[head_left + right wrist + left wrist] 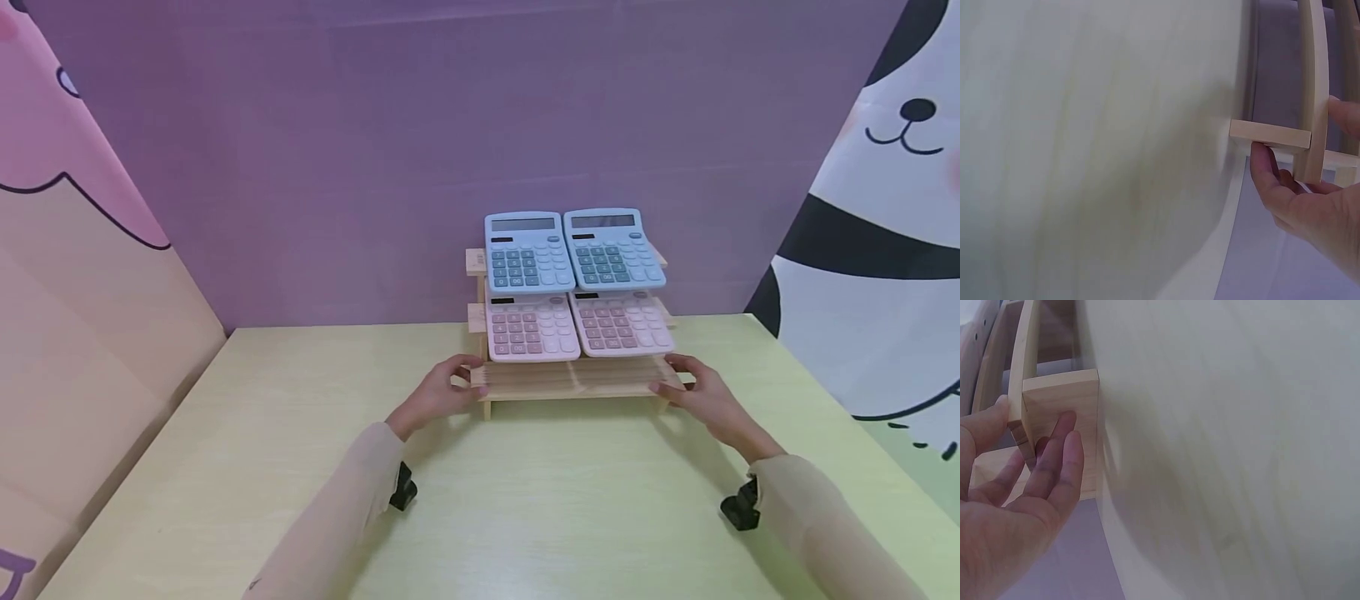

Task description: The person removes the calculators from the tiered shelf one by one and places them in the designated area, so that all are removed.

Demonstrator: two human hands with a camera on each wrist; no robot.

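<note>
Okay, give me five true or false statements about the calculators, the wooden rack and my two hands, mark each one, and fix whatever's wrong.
1. Two blue calculators lie side by side on the top tier of the wooden rack. True.
2. The pink calculators are a tier higher than the blue ones. False: they are a tier lower.
3. Your left hand holds the rack's left end. True.
4. Your right hand holds a calculator. False: it holds the rack's right end.
5. A purple backdrop is behind the rack. True.
</note>
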